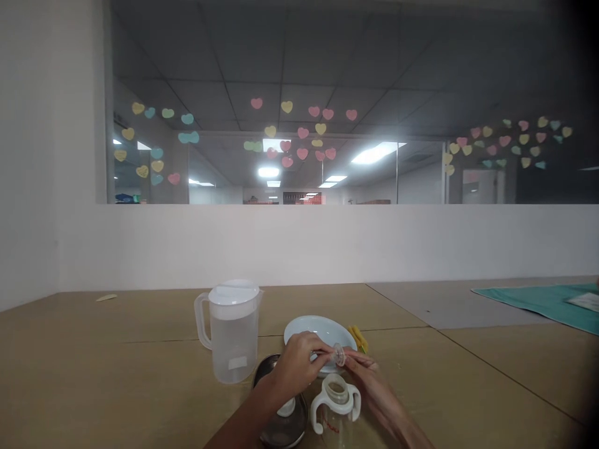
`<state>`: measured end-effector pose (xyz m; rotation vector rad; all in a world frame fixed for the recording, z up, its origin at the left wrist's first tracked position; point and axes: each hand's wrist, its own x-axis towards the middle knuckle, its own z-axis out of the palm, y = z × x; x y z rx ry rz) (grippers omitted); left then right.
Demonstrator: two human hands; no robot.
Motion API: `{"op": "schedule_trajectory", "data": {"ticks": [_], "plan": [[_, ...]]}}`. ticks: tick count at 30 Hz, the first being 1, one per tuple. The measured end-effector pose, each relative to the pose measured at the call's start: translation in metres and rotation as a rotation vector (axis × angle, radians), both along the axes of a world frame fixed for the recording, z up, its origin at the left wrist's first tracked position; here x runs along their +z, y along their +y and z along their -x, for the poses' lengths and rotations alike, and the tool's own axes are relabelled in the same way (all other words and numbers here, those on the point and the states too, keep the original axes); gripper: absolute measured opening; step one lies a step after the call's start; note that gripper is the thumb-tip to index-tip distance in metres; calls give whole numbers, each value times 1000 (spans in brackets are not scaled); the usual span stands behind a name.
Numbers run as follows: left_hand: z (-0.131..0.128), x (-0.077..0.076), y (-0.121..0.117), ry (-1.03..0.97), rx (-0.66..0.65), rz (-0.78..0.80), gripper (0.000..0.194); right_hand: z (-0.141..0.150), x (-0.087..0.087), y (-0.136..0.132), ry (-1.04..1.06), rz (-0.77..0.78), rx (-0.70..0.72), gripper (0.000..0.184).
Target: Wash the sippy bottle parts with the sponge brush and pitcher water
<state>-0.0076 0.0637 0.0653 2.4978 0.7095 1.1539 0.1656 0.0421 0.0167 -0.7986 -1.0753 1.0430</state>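
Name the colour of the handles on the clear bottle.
The handles are white, showing best in the head view.

Bare as far as the view reaches

The left hand (299,360) is ungloved, its back smooth and rounded, tapering into slim fingers (321,344). The left forearm (250,410) is bare as far as it shows, widening evenly until the lower edge cuts it off. The right hand (373,378) is likewise ungloved, long and slender across the back. It runs into a bare right forearm (406,426), a shorter stretch of which shows. Finer detail on both is too blurred to make out.
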Motion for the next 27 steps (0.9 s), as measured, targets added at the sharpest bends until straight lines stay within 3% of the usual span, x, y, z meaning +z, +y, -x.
{"op": "schedule_trajectory", "data": {"ticks": [5,12,19,27], "plan": [[5,3,5,91,21,42,18,-4,1,2,57,44,4,29],[13,8,8,40,85,101,18,-34,10,8,410,-22,-108,26],[17,10,12,49,133,87,19,-30,1,13,299,17,-138,22],[16,13,7,48,168,71,16,-21,0,12,368,66,-87,24]]}}
